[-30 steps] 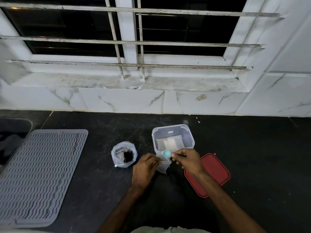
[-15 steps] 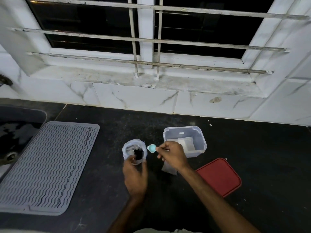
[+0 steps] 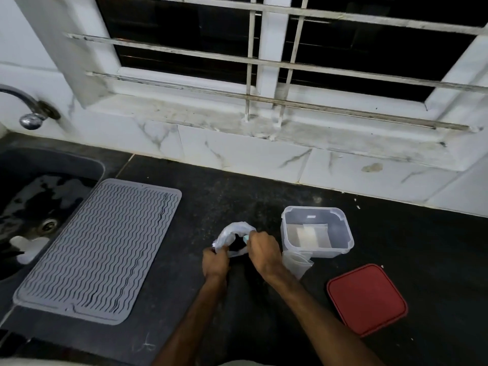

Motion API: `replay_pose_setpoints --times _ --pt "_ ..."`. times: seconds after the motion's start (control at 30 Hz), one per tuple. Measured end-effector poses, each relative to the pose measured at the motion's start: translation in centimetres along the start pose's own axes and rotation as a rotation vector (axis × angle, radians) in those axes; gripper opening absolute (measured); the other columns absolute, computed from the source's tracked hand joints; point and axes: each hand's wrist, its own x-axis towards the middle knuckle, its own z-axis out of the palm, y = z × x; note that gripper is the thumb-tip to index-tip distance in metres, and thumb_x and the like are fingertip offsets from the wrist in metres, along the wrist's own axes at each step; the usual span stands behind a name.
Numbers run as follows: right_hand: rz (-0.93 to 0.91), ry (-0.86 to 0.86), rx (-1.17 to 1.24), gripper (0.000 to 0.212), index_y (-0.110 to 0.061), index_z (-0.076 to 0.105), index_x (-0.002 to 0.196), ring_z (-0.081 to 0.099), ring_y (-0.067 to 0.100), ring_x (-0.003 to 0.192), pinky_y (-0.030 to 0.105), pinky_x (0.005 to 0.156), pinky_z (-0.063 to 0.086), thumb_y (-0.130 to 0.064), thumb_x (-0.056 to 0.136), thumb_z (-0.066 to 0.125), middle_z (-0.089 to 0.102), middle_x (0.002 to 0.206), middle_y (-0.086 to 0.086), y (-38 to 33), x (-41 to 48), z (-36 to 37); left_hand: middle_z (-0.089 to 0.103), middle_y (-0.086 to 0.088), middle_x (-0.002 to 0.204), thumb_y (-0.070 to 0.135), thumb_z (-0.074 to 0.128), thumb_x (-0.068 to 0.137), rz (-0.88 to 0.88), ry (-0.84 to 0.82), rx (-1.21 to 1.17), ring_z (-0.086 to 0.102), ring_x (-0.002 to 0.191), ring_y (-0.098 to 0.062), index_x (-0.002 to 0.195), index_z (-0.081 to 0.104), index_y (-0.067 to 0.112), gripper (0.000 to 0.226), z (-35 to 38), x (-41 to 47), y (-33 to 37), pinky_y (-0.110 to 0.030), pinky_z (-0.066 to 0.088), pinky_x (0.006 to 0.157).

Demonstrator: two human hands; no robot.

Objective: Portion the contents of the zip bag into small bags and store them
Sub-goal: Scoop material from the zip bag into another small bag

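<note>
I am observing the zip bag (image 3: 232, 233) at lower centre of the frame, standing on the dark desk (image 3: 264, 186) with its mouth open and dark contents showing inside. The left hand (image 3: 215, 262) is gripping the bag's near left edge, its fingers curled round the plastic. The right hand (image 3: 264, 253) is pinching a pale blue scoop (image 3: 246, 237), whose tip is sitting at the bag's mouth. The rest of the scoop is lying hidden under the fingers.

Just right of the hands, a clear box (image 3: 343, 233) is standing open, with pale flat pieces lying on its floor. A small bag (image 3: 297, 262) is lying just in front of the box. A red lid (image 3: 367, 299) is lying at lower right, apart from the box. A grey mat (image 3: 97, 249) is lying at left, beside the sink (image 3: 39, 207).
</note>
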Motion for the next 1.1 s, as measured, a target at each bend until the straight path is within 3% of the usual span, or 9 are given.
replay_pose_setpoints --times 0.07,0.17,0.3,0.37,0.53,0.7,0.87,1.0,1.1 --pt "-0.016 -0.044 -0.032 0.030 -0.008 0.054 0.128 0.063 0.030 0.111 0.038 0.089 0.052 -0.014 0.100 0.046 0.064 0.123 0.014 0.1 -0.1 0.2 0.068 -0.014 0.094 0.034 0.065 0.085 0.006 0.002 -0.025 0.069 0.085 -0.029 0.102 0.061 0.005 0.034 0.2 0.1 0.3 -0.039 0.058 0.066" --pt "0.036 -0.061 0.111 0.026 -0.009 0.061 0.121 0.063 0.029 0.110 0.038 0.091 0.051 -0.017 0.098 0.050 0.066 0.119 0.013 0.0 -0.3 0.9 0.069 -0.014 0.096 0.035 0.064 0.081 0.028 -0.010 -0.024 0.068 0.088 -0.028 0.101 0.062 0.005 0.036 0.3 0.6 0.2 -0.047 0.059 0.077" --pt "0.252 -0.003 0.627 0.027 -0.006 0.067 0.064 0.070 0.025 0.062 0.041 0.069 0.060 -0.017 0.087 0.058 0.071 0.066 0.012 0.7 0.1 2.1 0.067 -0.017 0.087 0.045 0.060 0.059 0.077 -0.016 -0.039 0.064 0.079 -0.027 0.087 0.059 0.001 0.052 0.8 1.8 -0.2 -0.039 0.054 0.065" --pt "0.340 -0.013 0.794 0.030 -0.003 0.065 0.057 0.063 0.025 0.046 0.042 0.062 0.060 -0.013 0.085 0.059 0.067 0.055 0.013 1.1 0.1 2.2 0.067 -0.023 0.088 0.035 0.063 0.064 0.084 -0.035 -0.035 0.065 0.079 -0.029 0.085 0.060 0.000 0.042 1.0 2.1 -0.1 -0.038 0.053 0.064" --pt "0.465 -0.066 1.066 0.024 0.003 0.069 0.068 0.051 0.015 0.040 0.031 0.052 0.050 -0.008 0.088 0.061 0.064 0.057 0.014 1.1 0.0 2.4 0.069 -0.029 0.098 0.011 0.065 0.088 0.053 -0.144 -0.089 0.070 0.091 -0.039 0.095 0.064 -0.005 0.018 0.6 0.2 1.9 -0.053 0.060 0.078" --pt "0.561 -0.096 1.263 0.017 0.001 0.070 0.078 0.051 0.009 0.040 0.022 0.045 0.046 -0.007 0.091 0.064 0.064 0.056 0.008 0.9 -0.3 2.0 0.066 -0.021 0.093 0.009 0.063 0.093 0.049 -0.152 -0.164 0.068 0.082 -0.031 0.091 0.058 0.003 0.008 0.2 -1.0 2.9 -0.032 0.061 0.058" --pt "0.542 -0.049 1.326 0.016 0.001 0.070 0.077 0.053 0.012 0.044 0.024 0.047 0.049 -0.008 0.090 0.066 0.064 0.058 0.009 0.3 -1.0 0.9 0.068 -0.028 0.104 0.020 0.066 0.092 0.012 -0.179 -0.189 0.070 0.093 -0.039 0.108 0.061 -0.007 0.033 -0.4 -0.4 2.7 -0.038 0.060 0.064" --pt "0.530 -0.084 1.443 0.015 -0.002 0.069 0.077 0.054 0.009 0.045 0.020 0.048 0.050 -0.007 0.091 0.066 0.065 0.060 0.008 0.2 -1.8 -0.9 0.067 -0.016 0.098 0.024 0.068 0.090 0.019 -0.185 -0.190 0.068 0.087 -0.030 0.092 0.058 0.008 0.019 -0.4 -1.3 3.3 -0.043 0.059 0.073" --pt "0.505 -0.133 1.523 0.014 0.004 0.070 0.087 0.053 0.007 0.047 0.017 0.048 0.048 -0.009 0.091 0.066 0.065 0.061 0.006 0.9 -3.0 -2.8 0.058 -0.007 0.107 0.036 0.074 0.085 0.026 -0.142 -0.153 0.063 0.096 -0.024 0.108 0.045 0.010 0.045 -0.2 -1.4 2.9 -0.048 0.058 0.084"
